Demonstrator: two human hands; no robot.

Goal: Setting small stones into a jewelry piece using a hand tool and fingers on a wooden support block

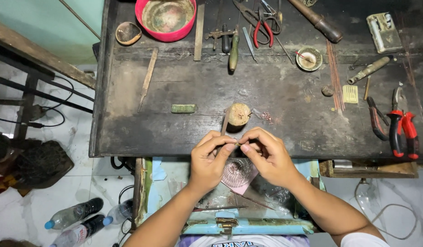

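A tiny piece (237, 144), too small to make out, is pinched between the fingertips of both hands at the near edge of the dark wooden workbench (284, 132). The left hand (210, 158) and the right hand (266, 154) meet there, each with thumb and forefinger closed on the piece and the other fingers curled. Just beyond the fingertips stands a round wooden peg block (239, 114), with a thin rod leaning against its left side. A small heap of reddish bits (266, 117) lies just to the right of the block, and a green bar (183, 108) lies to its left. Below the hands, an open drawer (229, 224) holds a pink sheet (239, 176). Red-handled pliers (402, 130) rest at the right end of the bench, a red bowl (166, 18) at the far edge.
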